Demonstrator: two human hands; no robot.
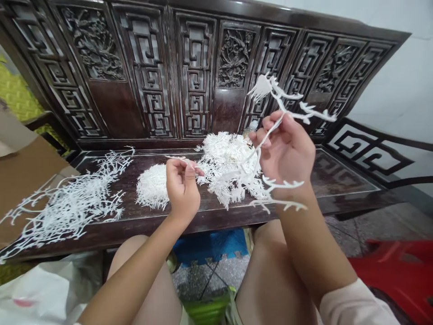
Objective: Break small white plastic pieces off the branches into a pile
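Note:
My right hand (pixel 287 149), raised at right of centre, pinches the stem of a white branched plastic piece (pixel 284 106); its twigs spread above and below the fingers, with a white tuft at the upper tip. Lower and to the left, my left hand (pixel 184 187) has thumb and fingers pinched on a thin white piece (pixel 179 158). Behind that hand lies a round white pile (pixel 152 185) of small pieces. Between the hands rests a larger white heap (pixel 226 153). A tangle of long white branches (pixel 77 196) lies on the left.
The dark wooden bench (pixel 338 185) has a carved back (pixel 199 76). A small bottle (pixel 252 127) stands behind the heap. Cardboard (pixel 37 180) and a white bag (pixel 40 293) are at left, a red plastic object (pixel 399 266) at lower right.

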